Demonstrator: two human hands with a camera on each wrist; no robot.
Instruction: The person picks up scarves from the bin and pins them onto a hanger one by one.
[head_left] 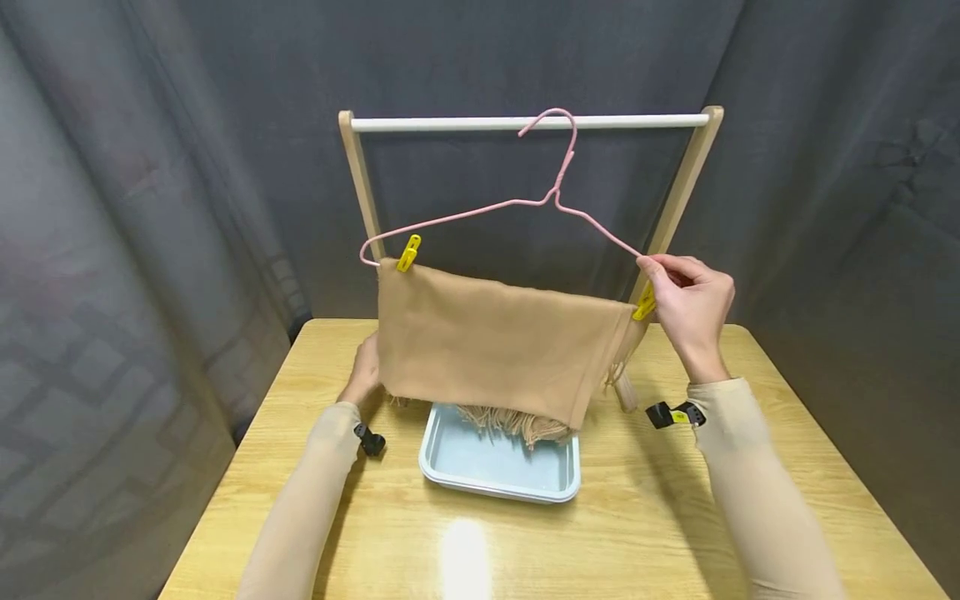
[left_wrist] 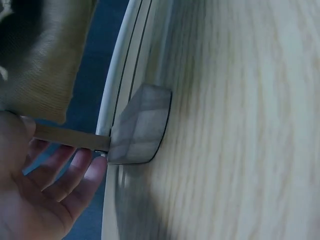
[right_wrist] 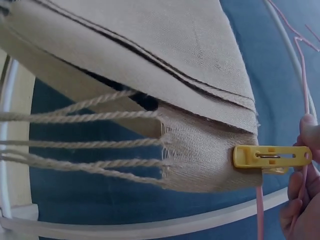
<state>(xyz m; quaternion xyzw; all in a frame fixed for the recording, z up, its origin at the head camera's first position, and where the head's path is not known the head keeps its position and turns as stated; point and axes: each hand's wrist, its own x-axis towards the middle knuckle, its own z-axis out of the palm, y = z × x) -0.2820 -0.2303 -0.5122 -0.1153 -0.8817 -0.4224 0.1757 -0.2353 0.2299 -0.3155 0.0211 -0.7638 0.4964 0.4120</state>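
A pink wire hanger is tilted in front of the rack, its hook overlapping the white bar in the head view. My right hand pinches the hanger's right arm near its end. From the hanger's lower wire hangs a folded beige scarf with twisted fringe. Yellow clothespins grip it at the left and right corners. My left hand holds a wooden post of the rack just above its foot; in the head view the scarf partly hides this hand.
A pale blue tray stands on the wooden table below the scarf, whose fringe overlaps its back part. The rack's right post rises behind my right hand. Grey curtains hang at the back and sides.
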